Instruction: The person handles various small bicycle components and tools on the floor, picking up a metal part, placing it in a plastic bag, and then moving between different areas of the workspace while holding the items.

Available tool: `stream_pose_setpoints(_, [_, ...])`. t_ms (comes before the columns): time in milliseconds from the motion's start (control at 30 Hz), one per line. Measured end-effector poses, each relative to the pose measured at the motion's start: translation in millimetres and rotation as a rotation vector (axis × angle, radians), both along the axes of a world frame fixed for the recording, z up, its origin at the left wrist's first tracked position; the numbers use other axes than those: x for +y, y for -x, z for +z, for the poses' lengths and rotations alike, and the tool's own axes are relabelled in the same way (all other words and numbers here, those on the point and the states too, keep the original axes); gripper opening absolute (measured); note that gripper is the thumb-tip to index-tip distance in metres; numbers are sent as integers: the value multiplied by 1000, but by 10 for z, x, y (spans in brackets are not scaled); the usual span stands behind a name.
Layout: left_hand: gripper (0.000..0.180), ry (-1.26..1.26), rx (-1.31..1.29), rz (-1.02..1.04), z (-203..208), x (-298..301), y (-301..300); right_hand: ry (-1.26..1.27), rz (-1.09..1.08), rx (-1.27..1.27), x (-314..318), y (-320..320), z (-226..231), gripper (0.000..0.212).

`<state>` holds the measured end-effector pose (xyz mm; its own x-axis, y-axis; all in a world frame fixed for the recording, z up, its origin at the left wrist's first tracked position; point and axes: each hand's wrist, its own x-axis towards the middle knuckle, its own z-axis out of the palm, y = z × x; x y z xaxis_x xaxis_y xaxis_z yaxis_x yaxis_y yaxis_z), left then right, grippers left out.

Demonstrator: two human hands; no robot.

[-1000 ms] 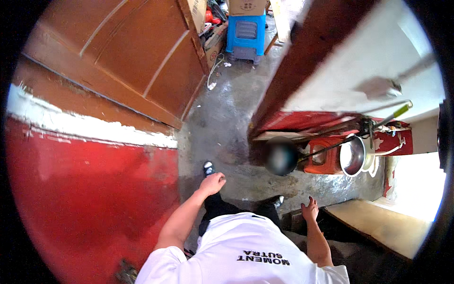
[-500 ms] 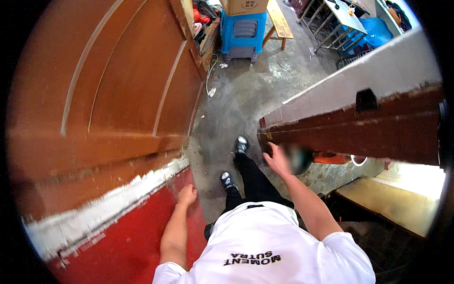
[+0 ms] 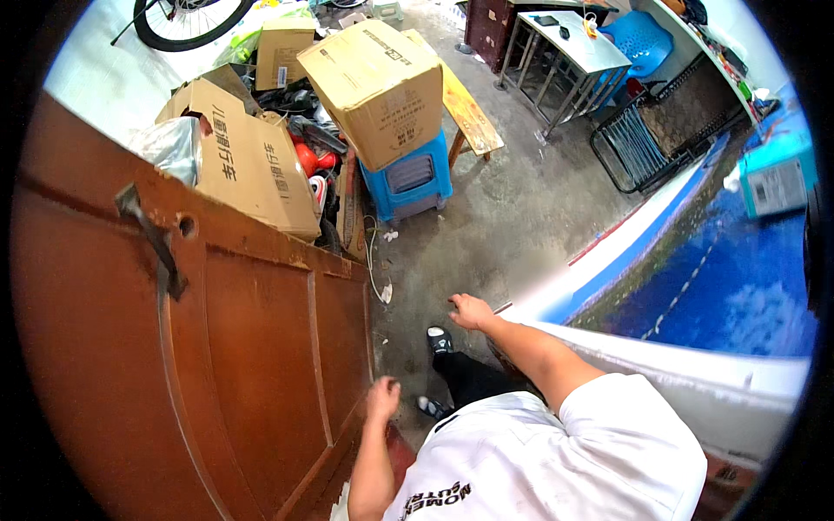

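My left hand hangs beside the brown wooden door with its fingers curled in. A dark spot shows between thumb and fingers, and I cannot make out whether something is held. My right hand reaches forward over the concrete floor with fingers apart and nothing in them. It is nearest to the end of a white-edged surface with a blue picture sheet on my right. Below the hands, my shoes show on the floor.
Ahead, a large carton sits on blue plastic stools, beside a wooden bench. More cartons and loose clutter lie behind the door. At the far right stand a white-topped metal table and a folding chair.
I have moved forward through the doorway. The door's handle and the cartons behind it have come into view, and the blue picture sheet now shows on the right.
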<state>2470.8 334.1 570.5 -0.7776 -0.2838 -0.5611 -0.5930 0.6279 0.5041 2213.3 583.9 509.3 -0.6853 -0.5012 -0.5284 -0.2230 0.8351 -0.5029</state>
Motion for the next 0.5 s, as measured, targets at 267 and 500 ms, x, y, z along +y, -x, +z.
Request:
stream_pose_setpoints(267, [29,-37,347,162,1133,-313,2128,-11,20,-6,-62,1606,268,41])
stream_pose_setpoints(500, [26,-136,589,-163,1441,149,4145,124,-245,47,690,2041,285,44])
